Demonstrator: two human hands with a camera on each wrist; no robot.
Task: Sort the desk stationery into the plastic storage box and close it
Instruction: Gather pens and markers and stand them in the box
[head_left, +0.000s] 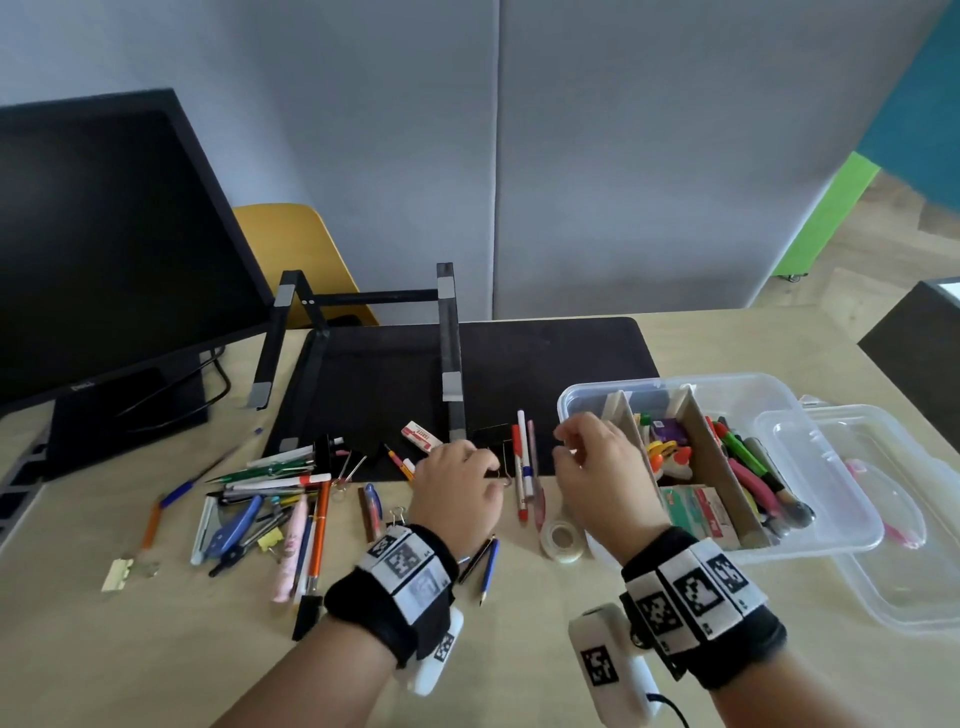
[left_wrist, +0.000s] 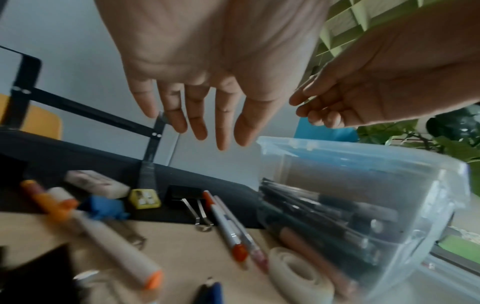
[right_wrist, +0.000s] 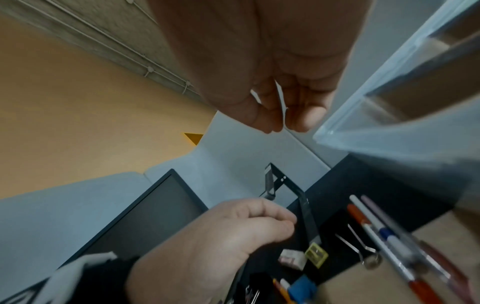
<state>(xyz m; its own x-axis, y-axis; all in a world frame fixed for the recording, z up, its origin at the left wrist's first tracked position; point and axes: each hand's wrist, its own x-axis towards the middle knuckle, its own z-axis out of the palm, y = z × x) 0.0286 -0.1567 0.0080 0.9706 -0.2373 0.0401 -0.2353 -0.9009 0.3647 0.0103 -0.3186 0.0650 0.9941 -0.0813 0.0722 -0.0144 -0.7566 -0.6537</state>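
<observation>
Steel-handled black binder clip (left_wrist: 185, 195): light, stiff, best pinched by its wire handles. The left hand (head_left: 457, 488) hovers above it, fingers (left_wrist: 197, 123) straight, empty. The right hand (head_left: 597, 467) pinches a thin wire-like piece near the plastic storage box (head_left: 852, 525).

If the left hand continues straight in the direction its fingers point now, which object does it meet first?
Probably the black binder clip on the dark desk mat: the left hand hovers with straight fingers aimed there. The yellow sharpener lies close beside it, and depth is unclear.

A dark Dell monitor (head_left: 104, 249) stands left; a black laptop stand (head_left: 363, 343) rests on a black mat (head_left: 571, 353); yellow chair (head_left: 296, 249) behind.
</observation>
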